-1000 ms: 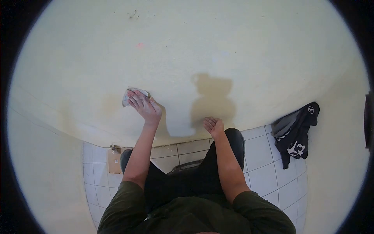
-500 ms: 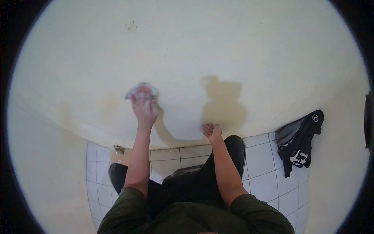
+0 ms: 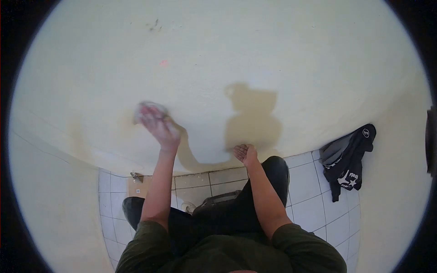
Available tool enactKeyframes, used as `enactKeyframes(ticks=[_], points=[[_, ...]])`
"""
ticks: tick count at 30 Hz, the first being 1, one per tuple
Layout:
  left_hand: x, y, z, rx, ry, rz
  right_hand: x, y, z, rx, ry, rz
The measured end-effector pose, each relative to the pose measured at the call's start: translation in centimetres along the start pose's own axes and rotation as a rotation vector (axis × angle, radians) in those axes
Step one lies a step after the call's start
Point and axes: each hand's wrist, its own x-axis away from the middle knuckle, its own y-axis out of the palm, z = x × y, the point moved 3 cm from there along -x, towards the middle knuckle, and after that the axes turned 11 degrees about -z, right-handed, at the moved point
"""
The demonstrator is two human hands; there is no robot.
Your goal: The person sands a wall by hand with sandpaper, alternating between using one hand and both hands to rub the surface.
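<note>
My left hand (image 3: 161, 129) is pressed over a crumpled white and red cloth (image 3: 146, 108) against the pale wall (image 3: 205, 59). Motion blurs both the fingers and the cloth. Near the wall's lower part, in front of my right knee, is my right hand (image 3: 246, 154). Its fingers are curled in together, and nothing shows in them. My shadow (image 3: 252, 116) falls on the wall above that hand.
A black jacket (image 3: 348, 159) with white print hangs down at the right wall. On the tiled floor (image 3: 309, 204), a brown cardboard piece (image 3: 136, 187) lies at the left, with a small metal object (image 3: 135, 176) by it. Dark marks (image 3: 154, 26) and a pink spot (image 3: 164, 63) are on the wall.
My left hand has slid the cloth to the left and slightly down along the wall, tilting leftward. My right hand has stayed nearly in place. The view has shifted slightly.
</note>
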Motion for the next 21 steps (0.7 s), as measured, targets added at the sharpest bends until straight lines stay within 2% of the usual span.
enactKeyframes(ticks=[1, 4, 5, 8, 9, 12, 15, 18, 19, 21], points=[[2.3, 1.1, -1.6, -0.156, 0.163, -0.227, 0.5, 0.1, 0.1, 0.02, 0.006, -0.006], [5.7, 0.6, -7.7, -0.385, 0.386, -0.27, 1.4, 0.7, -0.2, 0.096, 0.03, -0.025], [6.8, 0.1, -10.3, -0.283, 0.121, -0.246, 1.6, 0.4, 0.0, 0.105, 0.04, -0.018], [5.1, -3.1, -9.9, 0.072, -0.291, 0.229, 2.1, -0.4, 0.7, 0.101, 0.057, 0.011], [5.4, -2.6, -9.8, 0.181, -0.374, 0.349, 2.2, -0.5, 0.9, 0.097, 0.06, 0.022], [11.4, 0.5, -11.4, -0.202, -0.039, -0.218, 2.0, -0.9, 1.3, 0.107, 0.064, 0.022], [14.2, -0.3, -14.3, -0.421, 0.114, -0.374, 3.2, 1.2, 1.9, 0.205, 0.096, -0.008], [11.9, -3.0, -15.9, 0.124, -0.601, 0.334, 3.7, 2.6, 3.6, 0.277, 0.125, -0.139], [12.6, -3.0, -17.3, -0.078, -0.718, 0.37, 3.9, 3.0, 4.2, 0.278, 0.146, -0.14], [13.5, -1.9, -17.1, 0.007, -0.337, 0.158, 4.0, 4.3, 5.4, 0.277, 0.183, -0.149]])
